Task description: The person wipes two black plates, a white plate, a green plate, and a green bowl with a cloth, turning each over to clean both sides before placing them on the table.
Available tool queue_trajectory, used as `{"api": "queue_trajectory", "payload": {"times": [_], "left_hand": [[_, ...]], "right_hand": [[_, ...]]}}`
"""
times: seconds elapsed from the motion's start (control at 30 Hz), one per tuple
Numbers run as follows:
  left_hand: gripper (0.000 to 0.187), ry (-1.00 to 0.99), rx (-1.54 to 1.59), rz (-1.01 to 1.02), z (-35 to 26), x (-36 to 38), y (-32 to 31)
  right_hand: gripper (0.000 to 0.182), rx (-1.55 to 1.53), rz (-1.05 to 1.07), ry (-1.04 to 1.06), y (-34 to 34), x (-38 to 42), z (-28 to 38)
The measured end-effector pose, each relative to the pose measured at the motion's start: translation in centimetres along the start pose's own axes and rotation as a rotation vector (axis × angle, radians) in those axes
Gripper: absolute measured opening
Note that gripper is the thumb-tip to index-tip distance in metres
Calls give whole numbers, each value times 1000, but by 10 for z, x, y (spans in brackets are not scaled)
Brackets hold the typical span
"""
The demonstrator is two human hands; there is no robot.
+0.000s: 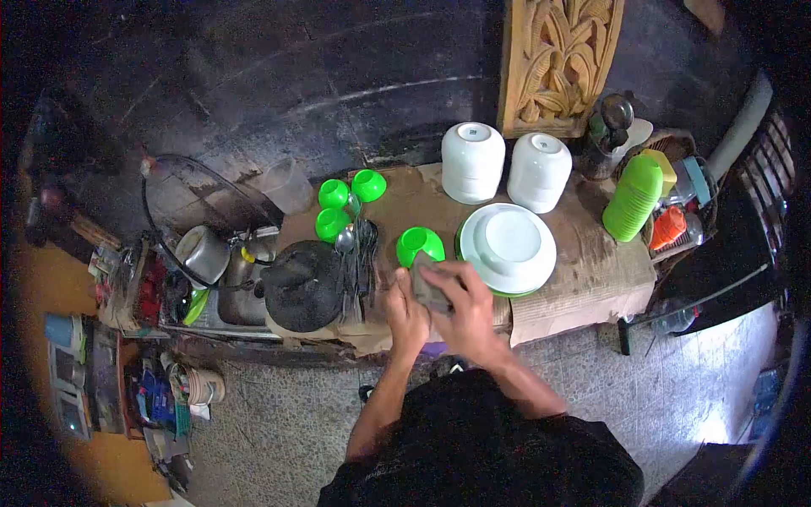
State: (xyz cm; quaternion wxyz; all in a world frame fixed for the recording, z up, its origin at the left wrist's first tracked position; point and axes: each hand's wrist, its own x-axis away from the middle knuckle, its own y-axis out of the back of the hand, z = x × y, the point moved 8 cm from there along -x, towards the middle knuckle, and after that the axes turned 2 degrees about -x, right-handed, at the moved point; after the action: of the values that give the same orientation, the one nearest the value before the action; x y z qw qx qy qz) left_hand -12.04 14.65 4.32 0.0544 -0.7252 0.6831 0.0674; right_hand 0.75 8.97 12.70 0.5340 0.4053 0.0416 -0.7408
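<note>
My left hand (pixel 407 318) and my right hand (pixel 465 306) are close together at the counter's front edge. Between them is a grey-brown, cloth-like piece (pixel 429 287); blur hides its exact kind. Fingers of both hands are closed on it. Just beyond my fingertips stands a green bowl (pixel 420 245), partly covered by the piece. To the right lies a stack of upturned white plates (pixel 515 237) with a green rim under it. On the left are several spoons and forks (pixel 365 253) and a dark stone mortar (pixel 302 287).
Small green bowls (pixel 368 185) and stacked white bowls (pixel 473 165) stand at the back of the cardboard-covered counter (pixel 583 291). A green bottle (pixel 634 198) and a basket (pixel 710 220) are at right. The sink (pixel 241 304) with a metal pot (pixel 203 253) is at left.
</note>
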Motion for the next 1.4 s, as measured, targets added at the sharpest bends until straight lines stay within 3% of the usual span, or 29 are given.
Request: {"api": "queue_trajectory", "payload": {"times": [0.07,0.13,0.2,0.23,0.33,0.53,0.73,0.83,0.9,1.03,1.1,1.13,1.2,1.23,1.27,1.33,1.4], "left_hand": [[51,94,167,-4,-1,1,-1],[50,186,338,-13,7,-6,-5],[47,420,728,-214,40,-10,-3],[51,509,898,20,27,-5,-12],[54,560,977,146,37,-15,-7],[45,566,1202,125,42,-9,-13],[48,643,1212,160,22,2,-23],[49,558,944,76,20,3,-12],[45,392,478,-36,15,2,7],[39,375,641,-52,28,3,15],[33,431,884,68,22,5,10],[33,428,885,63,20,5,11],[27,507,1005,91,19,8,6],[27,503,1005,89,26,7,7],[27,529,1046,88,42,7,5],[28,552,1087,84,50,11,2],[35,594,1052,104,55,17,-2]], "right_hand": [[59,-49,-24,-31,-6,14,-9],[64,7,9,103,-9,19,-1],[67,-2,17,134,-10,23,3],[66,16,78,149,-14,26,4],[65,44,126,204,-21,37,-6],[67,5,-23,212,-10,39,-20],[59,-225,-248,-77,8,26,-37],[50,-217,-170,-142,13,8,-41],[43,-201,-59,-154,13,-1,-38],[36,-267,-75,-238,6,5,-52],[40,-552,30,-561,-12,16,-69],[40,-554,35,-559,-14,22,-70],[51,-500,157,-1075,-39,77,-103],[60,-770,152,-1131,-50,87,-101],[60,-770,156,-1128,-51,93,-101],[34,-1210,36,-1156,-59,92,-85],[34,-1319,85,-1091,-60,87,-82]]}}
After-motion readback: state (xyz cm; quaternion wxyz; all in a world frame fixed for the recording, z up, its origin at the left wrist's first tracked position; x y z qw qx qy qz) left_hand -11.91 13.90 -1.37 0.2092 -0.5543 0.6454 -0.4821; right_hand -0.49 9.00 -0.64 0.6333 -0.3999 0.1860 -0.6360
